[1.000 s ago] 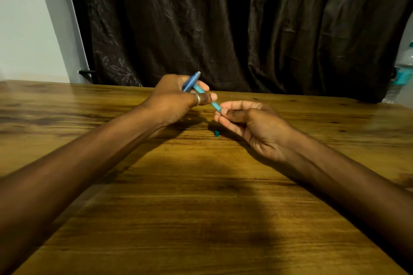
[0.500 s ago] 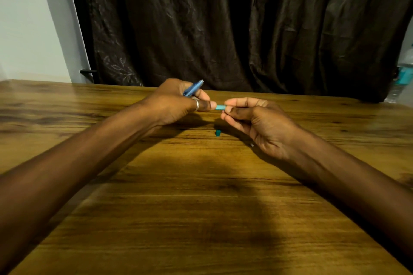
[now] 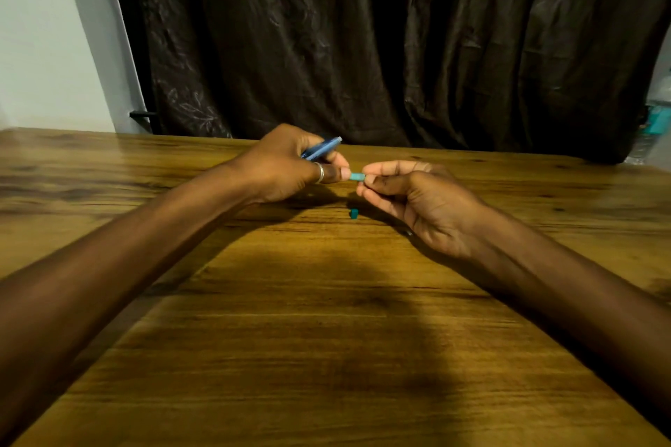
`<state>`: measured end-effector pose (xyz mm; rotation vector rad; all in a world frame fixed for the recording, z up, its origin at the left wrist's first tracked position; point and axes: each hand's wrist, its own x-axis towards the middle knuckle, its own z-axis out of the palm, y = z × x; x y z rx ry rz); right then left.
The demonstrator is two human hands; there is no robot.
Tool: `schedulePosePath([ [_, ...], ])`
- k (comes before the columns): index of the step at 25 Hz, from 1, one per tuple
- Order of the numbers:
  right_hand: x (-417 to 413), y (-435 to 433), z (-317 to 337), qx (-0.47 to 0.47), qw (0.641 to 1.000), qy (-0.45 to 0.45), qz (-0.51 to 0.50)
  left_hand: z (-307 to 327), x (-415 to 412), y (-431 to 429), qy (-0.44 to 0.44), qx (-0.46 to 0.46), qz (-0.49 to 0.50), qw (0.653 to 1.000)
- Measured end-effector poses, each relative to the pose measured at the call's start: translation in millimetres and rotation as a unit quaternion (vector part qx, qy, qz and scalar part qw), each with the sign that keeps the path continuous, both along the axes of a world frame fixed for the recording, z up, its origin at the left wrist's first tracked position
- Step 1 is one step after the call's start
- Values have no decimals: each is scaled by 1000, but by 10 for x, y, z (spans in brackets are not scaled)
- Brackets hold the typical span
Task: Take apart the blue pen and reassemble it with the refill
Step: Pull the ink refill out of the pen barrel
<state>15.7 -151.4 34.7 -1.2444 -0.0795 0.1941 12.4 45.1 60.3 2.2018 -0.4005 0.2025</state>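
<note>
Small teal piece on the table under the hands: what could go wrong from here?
1. The small teal piece lies loose on the wooden table, in shadow just below the right hand; a forearm could knock it away.
2. Only a short teal section shows between the fingertips of both hands; a pinch that small may slip.
3. The left hand also holds the blue pen body, which might shift.

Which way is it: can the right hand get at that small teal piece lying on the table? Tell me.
Probably yes. The small teal piece lies bare on the table just beside the right hand, nothing between them. But its fingers pinch the teal pen part, so they'd need freeing first.
</note>
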Motion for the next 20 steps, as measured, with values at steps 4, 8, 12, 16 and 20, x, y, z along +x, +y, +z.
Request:
schedulePosePath([
  [4, -30, 24, -17, 2, 1000, 9, 19, 12, 4, 28, -21, 49, -7, 999],
  [8, -49, 45, -38, 3, 999, 15, 33, 1, 31, 36, -30, 58, -12, 998],
  [12, -49, 44, -42, 7, 999, 15, 37, -6, 49, 40, -39, 44, -19, 998],
  [16, -51, 35, -42, 1, 999, 12, 35, -5, 63, 45, -34, 30, -21, 999],
  [20, -43, 29, -38, -16, 1000, 3, 21, -8, 73, 55, -31, 26, -28, 999],
])
